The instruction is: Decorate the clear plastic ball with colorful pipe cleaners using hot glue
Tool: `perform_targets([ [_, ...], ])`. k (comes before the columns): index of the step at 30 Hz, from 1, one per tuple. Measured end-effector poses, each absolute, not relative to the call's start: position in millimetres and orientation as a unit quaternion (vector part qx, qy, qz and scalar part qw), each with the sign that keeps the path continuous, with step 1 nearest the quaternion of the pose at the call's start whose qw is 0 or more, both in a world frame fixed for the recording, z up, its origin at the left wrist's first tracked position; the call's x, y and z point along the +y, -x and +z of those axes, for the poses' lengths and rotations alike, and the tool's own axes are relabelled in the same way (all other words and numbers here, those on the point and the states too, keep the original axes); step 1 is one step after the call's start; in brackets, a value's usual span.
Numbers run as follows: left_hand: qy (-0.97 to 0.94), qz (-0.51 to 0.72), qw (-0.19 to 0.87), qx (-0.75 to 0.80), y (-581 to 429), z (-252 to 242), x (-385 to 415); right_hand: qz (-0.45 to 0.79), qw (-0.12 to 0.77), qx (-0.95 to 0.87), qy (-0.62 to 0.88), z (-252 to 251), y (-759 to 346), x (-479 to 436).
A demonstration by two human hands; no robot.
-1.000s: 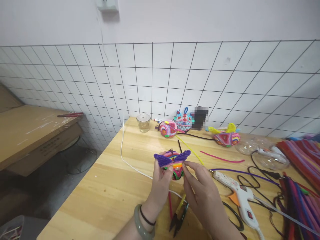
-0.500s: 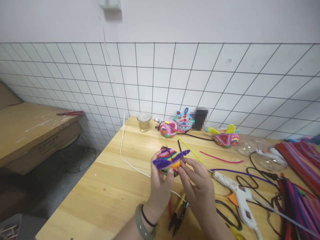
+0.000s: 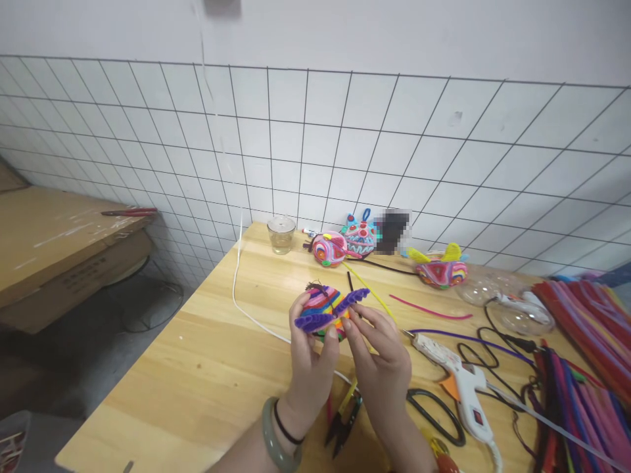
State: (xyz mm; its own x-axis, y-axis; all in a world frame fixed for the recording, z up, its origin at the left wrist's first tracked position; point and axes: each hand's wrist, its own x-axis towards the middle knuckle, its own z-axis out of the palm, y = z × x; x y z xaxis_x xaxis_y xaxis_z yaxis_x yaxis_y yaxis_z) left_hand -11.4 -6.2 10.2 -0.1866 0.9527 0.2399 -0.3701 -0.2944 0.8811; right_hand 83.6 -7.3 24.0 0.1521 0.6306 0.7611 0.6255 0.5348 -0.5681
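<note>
Room: wall of white tiles with dark grid lines behind a pale wooden desk.
Striped piece: the rounded, rainbow-striped fuzzy craft piece is held up above the desk, between the two hands, with a pair of ribbed purple fuzzy wings on its near side.
Left hand: the grip of the left hand is wrapped around the piece, thumb in front and fingers round its left side.
Right hand: the grip of the right hand is pinched on the piece's right side, close by the raised wing; exactly what lies between the fingertips is hidden.
Just changed: a second ago both wings stood up in a V; now the piece is rolled back, more of its stripes show, and the wings run in a slant.
Meaning: this turn probably brings the right wing's base within easier reach of the right fingertips.
Unmoved: the white glue gun and dark-bladed snips lie on the desk as before, untouched.
</note>
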Motion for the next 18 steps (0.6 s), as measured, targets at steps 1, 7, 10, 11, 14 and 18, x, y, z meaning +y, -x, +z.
perform_targets([
  [1,-0.419,0.686,0.485,0.346,11.6,10.9,-6.5,-0.001,0.586,-0.651,0.483,24.5,-83.9,-7.2],
  [7,-0.449,0.690,0.462,0.329,13.6,7.2,-4.9,-0.013,0.585,-0.644,0.492,25.8,-86.6,-5.8],
  [10,-0.445,0.696,0.463,0.321,13.5,6.7,-3.4,-0.014,0.582,-0.647,0.493,24.5,-87.3,-5.6],
  [11,-0.443,0.694,0.469,0.320,13.3,7.7,-3.3,-0.015,0.581,-0.647,0.493,23.8,-87.4,-5.5],
  [14,-0.428,0.687,0.490,0.324,12.2,12.1,-3.7,-0.015,0.577,-0.650,0.495,21.9,-86.8,-5.3],
  [18,-0.395,0.691,0.500,0.340,10.1,14.3,-2.9,-0.014,0.575,-0.655,0.490,19.8,-85.5,-4.1],
])
